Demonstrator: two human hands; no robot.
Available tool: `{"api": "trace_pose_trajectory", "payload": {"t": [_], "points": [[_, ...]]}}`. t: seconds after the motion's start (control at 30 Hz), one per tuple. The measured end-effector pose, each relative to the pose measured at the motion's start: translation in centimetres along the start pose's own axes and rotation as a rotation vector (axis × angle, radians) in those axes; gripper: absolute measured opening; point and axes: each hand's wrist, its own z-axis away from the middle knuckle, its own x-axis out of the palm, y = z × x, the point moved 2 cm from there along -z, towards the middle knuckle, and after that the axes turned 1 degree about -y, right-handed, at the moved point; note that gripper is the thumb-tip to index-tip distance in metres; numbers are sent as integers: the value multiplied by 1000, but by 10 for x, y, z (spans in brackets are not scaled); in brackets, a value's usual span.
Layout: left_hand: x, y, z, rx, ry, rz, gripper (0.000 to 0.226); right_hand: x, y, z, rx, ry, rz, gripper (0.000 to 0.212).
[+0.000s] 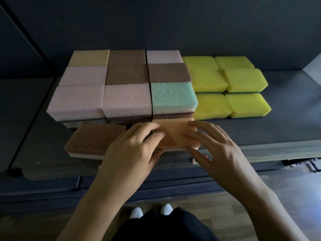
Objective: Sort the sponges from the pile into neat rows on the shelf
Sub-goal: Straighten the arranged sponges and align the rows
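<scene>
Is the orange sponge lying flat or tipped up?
Flat: the orange sponge lies broad face up at the shelf front, left hand and right hand on it.

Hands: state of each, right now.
Left hand: holds the orange sponge, fingers on top, thumb at its front edge.
Right hand: open, straight fingers touching the same sponge.

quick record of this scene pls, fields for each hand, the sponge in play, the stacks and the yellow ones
left hand: fingers on top of orange sponge, thumb at its front edge
right hand: spread fingers touch the orange sponge's right side
orange sponge: at the front of the shelf, just before the stacked block
stacked block: three columns, tops pink, brown, tan, one mint sponge
brown sponge: front left, on a pale layer
yellow sponges: six tops visible, two columns, right of the block
</scene>
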Motion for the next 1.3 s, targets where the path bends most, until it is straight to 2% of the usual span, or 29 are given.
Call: {"api": "trace_pose_trajectory", "payload": {"t": [0.4,0.6,0.93,1.3], "points": [[1,3,-9,-18,-12,-53,28,-1,4,-10,34,-30,-53,40],[-15,-6,-1,-14,-74,-47,43,-11,-10,-13,20,-13,24,40],[-55,-56,44,-179,-84,-92,60,10,-66,-52,-115,6,-55,31],[-45,-72,53,-120,-108,-83,73,19,-79,-58,-106,-3,11,33]]}}
